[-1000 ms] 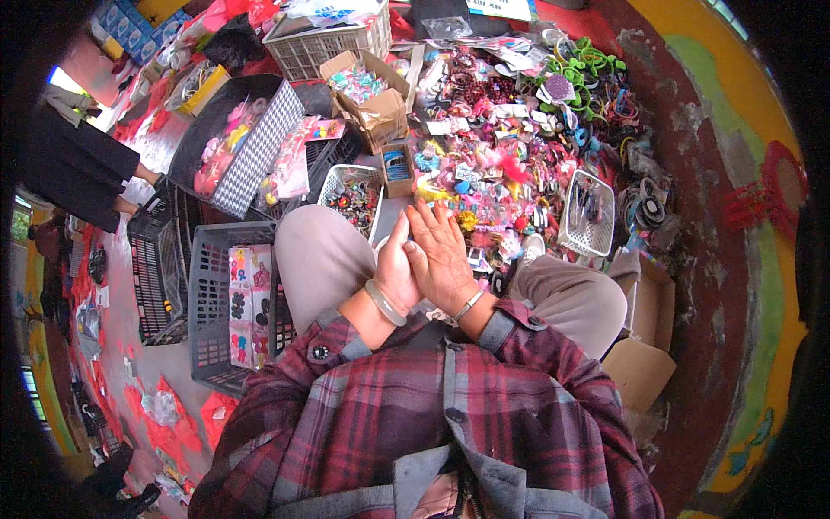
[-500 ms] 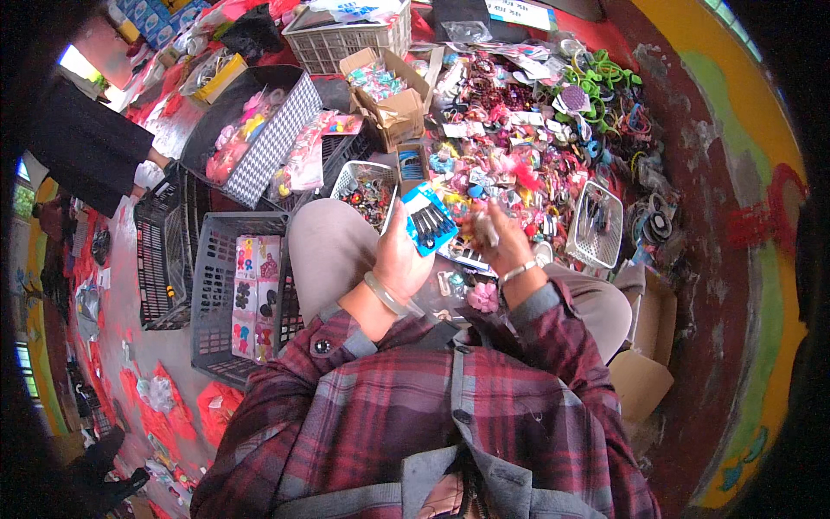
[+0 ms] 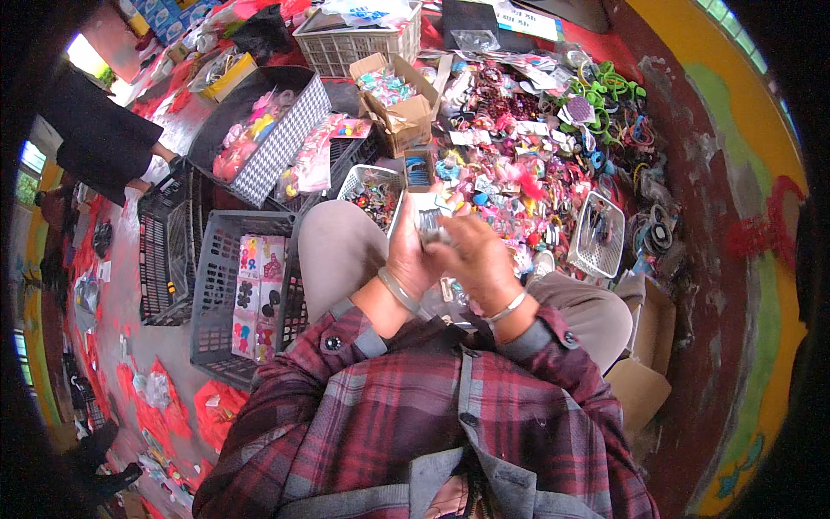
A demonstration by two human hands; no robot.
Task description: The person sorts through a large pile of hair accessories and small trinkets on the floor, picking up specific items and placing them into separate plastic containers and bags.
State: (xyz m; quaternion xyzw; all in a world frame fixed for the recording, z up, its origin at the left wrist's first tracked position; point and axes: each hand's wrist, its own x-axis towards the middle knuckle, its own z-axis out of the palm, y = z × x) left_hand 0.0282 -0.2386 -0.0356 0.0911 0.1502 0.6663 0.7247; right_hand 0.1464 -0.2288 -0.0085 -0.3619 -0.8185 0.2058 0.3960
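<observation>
**As my right hand closes in, my left holds a card**

Where a moment ago my hands were apart and a blue card showed, my right hand (image 3: 478,259) now bends over a pale card (image 3: 427,204) with slim, blurred greyish strips, held in my left hand (image 3: 412,259). My left fingers pinch it; my right ones are curled at its edge, too blurred to tell if they grip. A smooth, pale bangle (image 3: 397,291) rings my left wrist above a soft plaid sleeve (image 3: 294,381). Farther out are a white lattice basket (image 3: 347,183), a creased cardboard box (image 3: 406,126), a slotted grey plastic crate (image 3: 215,290) and heaped, glossy hair accessories (image 3: 497,164).
</observation>
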